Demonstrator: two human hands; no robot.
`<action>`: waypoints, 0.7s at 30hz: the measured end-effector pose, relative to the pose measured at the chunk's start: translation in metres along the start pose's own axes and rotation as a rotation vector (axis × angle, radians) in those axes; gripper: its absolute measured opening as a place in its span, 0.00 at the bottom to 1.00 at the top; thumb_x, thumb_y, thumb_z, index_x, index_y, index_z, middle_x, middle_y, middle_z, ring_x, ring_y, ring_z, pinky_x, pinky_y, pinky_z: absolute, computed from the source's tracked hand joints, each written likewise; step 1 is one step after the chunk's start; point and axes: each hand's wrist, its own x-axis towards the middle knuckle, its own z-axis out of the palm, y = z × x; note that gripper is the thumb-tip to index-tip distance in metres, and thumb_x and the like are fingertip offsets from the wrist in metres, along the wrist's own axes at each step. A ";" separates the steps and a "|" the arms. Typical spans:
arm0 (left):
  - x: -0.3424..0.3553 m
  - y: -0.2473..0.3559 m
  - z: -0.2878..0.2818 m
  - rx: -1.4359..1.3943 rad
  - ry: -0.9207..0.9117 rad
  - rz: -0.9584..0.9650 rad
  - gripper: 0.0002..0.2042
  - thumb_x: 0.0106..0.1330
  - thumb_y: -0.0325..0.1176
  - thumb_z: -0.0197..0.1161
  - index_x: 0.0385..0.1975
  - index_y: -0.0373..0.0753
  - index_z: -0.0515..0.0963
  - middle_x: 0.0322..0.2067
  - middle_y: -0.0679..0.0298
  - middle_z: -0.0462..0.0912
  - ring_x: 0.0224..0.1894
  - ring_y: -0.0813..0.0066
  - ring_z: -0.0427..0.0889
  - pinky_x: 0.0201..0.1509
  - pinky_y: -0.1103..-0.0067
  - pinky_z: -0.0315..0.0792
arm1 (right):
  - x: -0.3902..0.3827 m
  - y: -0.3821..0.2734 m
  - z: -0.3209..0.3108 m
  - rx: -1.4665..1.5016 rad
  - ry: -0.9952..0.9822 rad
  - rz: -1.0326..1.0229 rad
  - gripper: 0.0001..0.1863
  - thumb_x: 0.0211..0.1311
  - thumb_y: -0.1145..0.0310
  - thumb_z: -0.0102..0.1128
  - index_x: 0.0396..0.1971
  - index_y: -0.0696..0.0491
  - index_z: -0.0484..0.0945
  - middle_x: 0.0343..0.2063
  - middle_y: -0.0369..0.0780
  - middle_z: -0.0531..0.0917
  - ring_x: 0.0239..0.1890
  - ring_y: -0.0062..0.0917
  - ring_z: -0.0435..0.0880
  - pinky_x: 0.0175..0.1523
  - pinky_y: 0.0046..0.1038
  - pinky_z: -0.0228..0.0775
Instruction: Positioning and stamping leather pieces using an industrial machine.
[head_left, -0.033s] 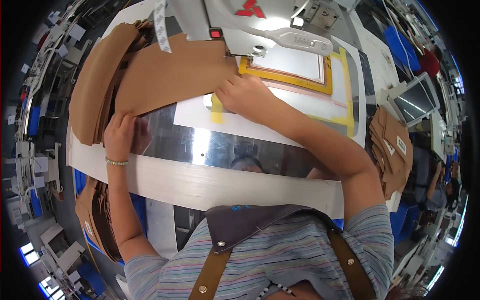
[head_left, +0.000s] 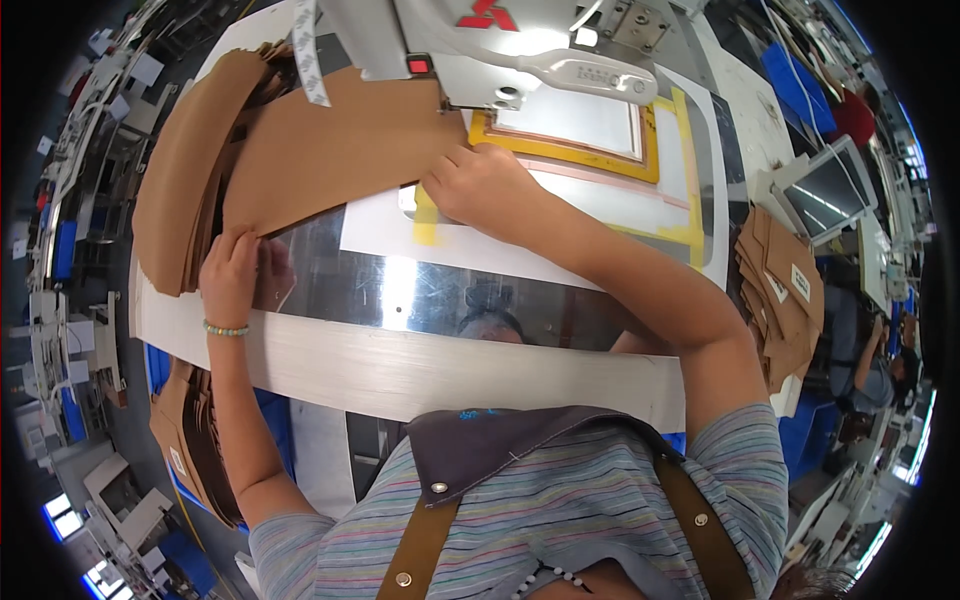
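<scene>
Head view: we press our left hand (head_left: 232,272) flat, fingers together, on the near edge of the brown leather panel (head_left: 330,150); our right hand (head_left: 478,185) pins its far corner beside the yellow template (head_left: 560,150). We judge it light, floppy, best held at edges.
</scene>
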 end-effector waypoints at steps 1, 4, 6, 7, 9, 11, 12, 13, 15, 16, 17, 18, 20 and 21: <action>-0.006 -0.007 -0.001 -0.014 -0.004 0.011 0.07 0.66 0.25 0.67 0.43 0.35 0.83 0.44 0.60 0.86 0.45 0.59 0.86 0.48 0.69 0.82 | 0.000 0.000 0.002 -0.003 -0.011 0.013 0.06 0.54 0.71 0.69 0.32 0.52 0.82 0.32 0.34 0.81 0.39 0.26 0.85 0.35 0.25 0.78; -0.004 -0.019 0.005 0.019 -0.038 0.004 0.07 0.66 0.22 0.65 0.42 0.34 0.84 0.44 0.60 0.86 0.45 0.60 0.86 0.48 0.69 0.81 | -0.004 0.002 0.001 0.000 0.025 0.020 0.06 0.51 0.71 0.68 0.29 0.51 0.82 0.30 0.34 0.79 0.38 0.24 0.83 0.35 0.25 0.77; 0.004 -0.021 0.012 0.039 -0.025 0.038 0.11 0.64 0.20 0.64 0.45 0.34 0.84 0.44 0.61 0.86 0.44 0.60 0.86 0.48 0.69 0.81 | -0.008 0.004 -0.006 -0.086 -0.007 -0.004 0.05 0.51 0.71 0.68 0.29 0.50 0.81 0.31 0.33 0.77 0.37 0.23 0.81 0.36 0.26 0.76; 0.011 -0.019 0.015 0.034 -0.024 0.044 0.11 0.64 0.20 0.64 0.45 0.34 0.84 0.44 0.61 0.86 0.44 0.60 0.86 0.48 0.69 0.81 | -0.011 0.006 -0.010 -0.090 -0.010 0.003 0.05 0.51 0.71 0.68 0.29 0.50 0.81 0.31 0.33 0.77 0.37 0.23 0.81 0.36 0.26 0.76; 0.027 -0.015 0.024 -0.006 -0.020 0.105 0.14 0.61 0.20 0.64 0.47 0.34 0.85 0.44 0.61 0.86 0.44 0.59 0.84 0.49 0.70 0.80 | -0.022 0.013 -0.019 -0.022 0.089 0.086 0.05 0.51 0.71 0.67 0.27 0.50 0.80 0.31 0.33 0.76 0.38 0.23 0.79 0.37 0.26 0.75; 0.053 0.003 0.033 -0.053 0.010 0.160 0.14 0.61 0.20 0.64 0.47 0.34 0.85 0.44 0.61 0.86 0.44 0.59 0.84 0.50 0.70 0.80 | -0.044 0.028 -0.034 -0.043 0.052 0.090 0.04 0.52 0.71 0.66 0.27 0.50 0.79 0.32 0.33 0.76 0.39 0.23 0.80 0.37 0.27 0.75; 0.067 0.014 0.036 -0.091 0.034 0.205 0.15 0.60 0.20 0.64 0.47 0.35 0.85 0.44 0.60 0.85 0.44 0.59 0.83 0.50 0.70 0.79 | -0.057 0.036 -0.042 -0.053 0.021 0.087 0.04 0.52 0.71 0.66 0.27 0.50 0.79 0.33 0.33 0.77 0.40 0.23 0.80 0.38 0.27 0.75; 0.084 0.027 0.039 -0.134 0.051 0.266 0.16 0.59 0.20 0.64 0.48 0.35 0.86 0.43 0.60 0.85 0.43 0.59 0.83 0.49 0.69 0.79 | -0.072 0.043 -0.053 -0.060 0.015 0.094 0.04 0.52 0.71 0.66 0.27 0.50 0.79 0.33 0.33 0.77 0.40 0.23 0.80 0.38 0.27 0.75; 0.106 0.052 0.048 -0.177 0.054 0.306 0.17 0.59 0.20 0.65 0.49 0.35 0.86 0.42 0.61 0.84 0.42 0.60 0.83 0.48 0.69 0.79 | -0.102 0.053 -0.067 -0.075 -0.038 0.149 0.04 0.52 0.71 0.66 0.28 0.52 0.79 0.33 0.35 0.77 0.40 0.25 0.81 0.38 0.27 0.76; 0.119 0.065 0.051 -0.218 0.062 0.353 0.17 0.58 0.20 0.65 0.49 0.35 0.86 0.41 0.61 0.84 0.41 0.61 0.82 0.47 0.69 0.78 | -0.118 0.059 -0.078 -0.081 -0.046 0.160 0.04 0.52 0.71 0.66 0.28 0.52 0.79 0.33 0.35 0.77 0.40 0.25 0.81 0.38 0.27 0.76; 0.130 0.077 0.056 -0.230 0.061 0.359 0.17 0.58 0.20 0.65 0.49 0.35 0.86 0.41 0.61 0.84 0.41 0.61 0.82 0.47 0.69 0.78 | -0.133 0.066 -0.085 -0.108 -0.079 0.206 0.04 0.51 0.72 0.66 0.28 0.52 0.79 0.33 0.35 0.78 0.40 0.25 0.82 0.38 0.28 0.77; 0.140 0.087 0.060 -0.239 0.070 0.423 0.17 0.59 0.21 0.65 0.49 0.36 0.86 0.40 0.62 0.84 0.41 0.62 0.82 0.47 0.70 0.78 | -0.147 0.072 -0.091 -0.134 -0.112 0.252 0.05 0.51 0.73 0.66 0.28 0.52 0.80 0.33 0.35 0.79 0.40 0.26 0.82 0.38 0.28 0.78; 0.157 0.109 0.065 -0.262 0.083 0.504 0.17 0.59 0.22 0.65 0.50 0.36 0.86 0.39 0.62 0.83 0.40 0.63 0.82 0.46 0.71 0.78 | -0.170 0.082 -0.103 -0.178 -0.103 0.275 0.04 0.50 0.74 0.66 0.26 0.52 0.79 0.33 0.35 0.79 0.40 0.26 0.82 0.38 0.28 0.79; 0.162 0.120 0.065 -0.294 0.085 0.526 0.17 0.59 0.22 0.65 0.50 0.36 0.86 0.39 0.63 0.83 0.40 0.64 0.82 0.46 0.71 0.78 | -0.179 0.086 -0.107 -0.215 -0.084 0.283 0.04 0.49 0.75 0.65 0.24 0.52 0.79 0.33 0.35 0.79 0.40 0.26 0.82 0.37 0.27 0.80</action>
